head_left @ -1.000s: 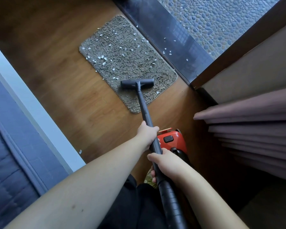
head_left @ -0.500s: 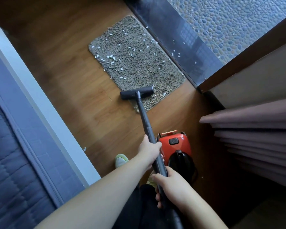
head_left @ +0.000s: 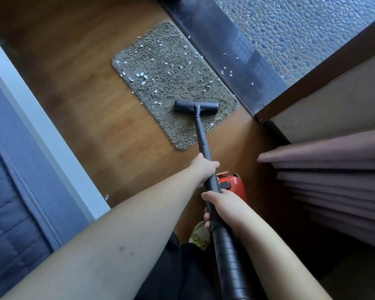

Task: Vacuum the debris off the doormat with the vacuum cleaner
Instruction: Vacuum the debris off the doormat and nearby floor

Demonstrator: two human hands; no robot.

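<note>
A grey-brown shaggy doormat (head_left: 171,83) lies on the wooden floor beside a dark threshold. White debris flakes (head_left: 141,75) are scattered over its far and left parts. The vacuum's black floor head (head_left: 197,107) rests on the mat's near right part. Its black wand (head_left: 201,137) runs back to me. My left hand (head_left: 204,167) grips the wand higher up, and my right hand (head_left: 221,204) grips it lower, just above the ribbed hose (head_left: 230,256). The red vacuum body (head_left: 234,184) sits on the floor behind my hands.
The dark threshold strip (head_left: 236,53) carries a few white flakes, with pebble flooring (head_left: 301,29) beyond. A white-and-blue bed edge (head_left: 41,137) runs along the left. Folded mauve curtains (head_left: 333,180) hang on the right. My shoe (head_left: 200,234) shows below the hose.
The floor head has been pushed forward from the mat's near edge onto the mat and a little to the right. Both hands kept their grip on the wand.
</note>
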